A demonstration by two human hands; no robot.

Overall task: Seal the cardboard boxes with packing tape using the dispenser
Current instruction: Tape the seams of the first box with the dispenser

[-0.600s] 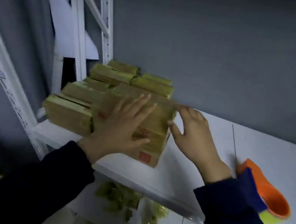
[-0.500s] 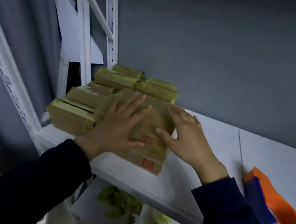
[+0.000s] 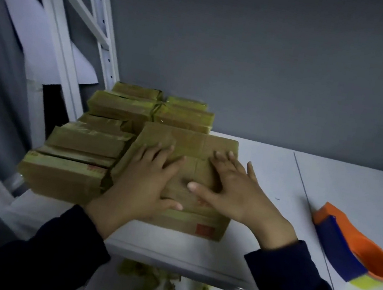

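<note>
A brown cardboard box point(image 3: 193, 142) with a small red mark on its front lies on the white shelf board point(image 3: 267, 182). My left hand point(image 3: 144, 182) lies flat on the left half of its top, fingers straight and spread. My right hand point(image 3: 231, 188) presses flat on the right half, thumb stretched toward the middle seam. The orange and blue tape dispenser point(image 3: 350, 242) with a yellowish tape roll lies on the board to the right, apart from both hands.
Several taped cardboard boxes point(image 3: 85, 143) are stacked left of and behind the box, against the white rack upright point(image 3: 100, 20). A grey wall stands behind. Crumpled yellowish tape scraps point(image 3: 158, 282) lie on the lower level below the board's front edge.
My right hand has moved from the box's right edge onto its top and now lies flat there. My left hand has stayed flat on the top. The view has shifted slightly left.
</note>
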